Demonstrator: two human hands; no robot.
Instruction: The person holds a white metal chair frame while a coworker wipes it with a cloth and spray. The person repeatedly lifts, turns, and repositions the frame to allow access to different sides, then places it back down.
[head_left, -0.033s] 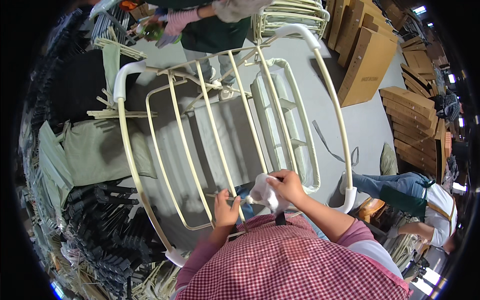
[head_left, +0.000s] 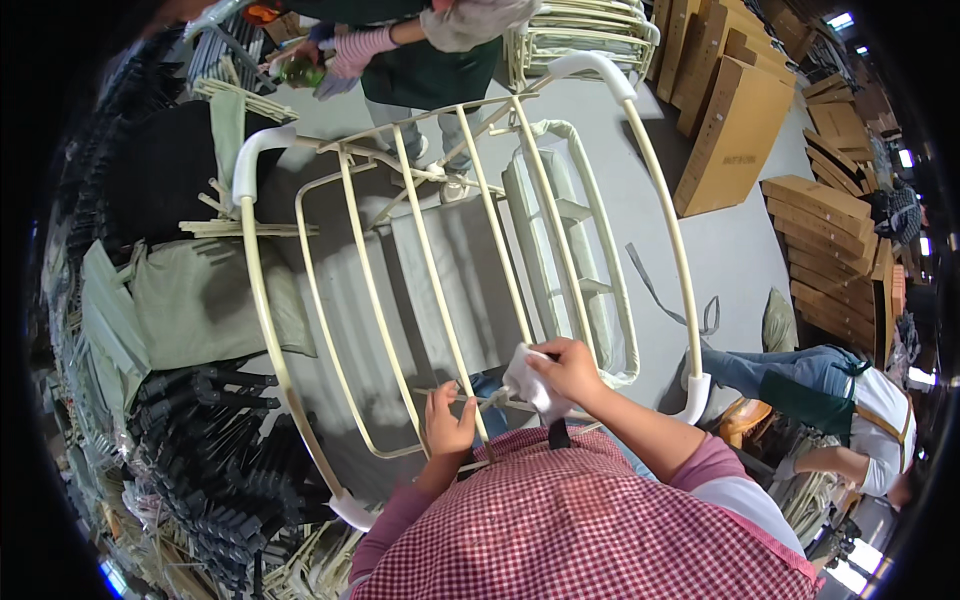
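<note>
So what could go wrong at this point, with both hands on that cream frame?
The cream metal frame stands tilted against the person, steadied only by the left hand; it might tip or slide. The right hand presses a white cloth on a thin bar, so fingers could slip between bars. A co-worker stands close behind the frame.

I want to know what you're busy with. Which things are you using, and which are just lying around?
In use:
- cream metal frame
- white cloth in the right hand
- left hand gripping a frame bar

Lying about:
- cardboard boxes
- black metal parts
- grey strap on the floor
- green sack
</note>
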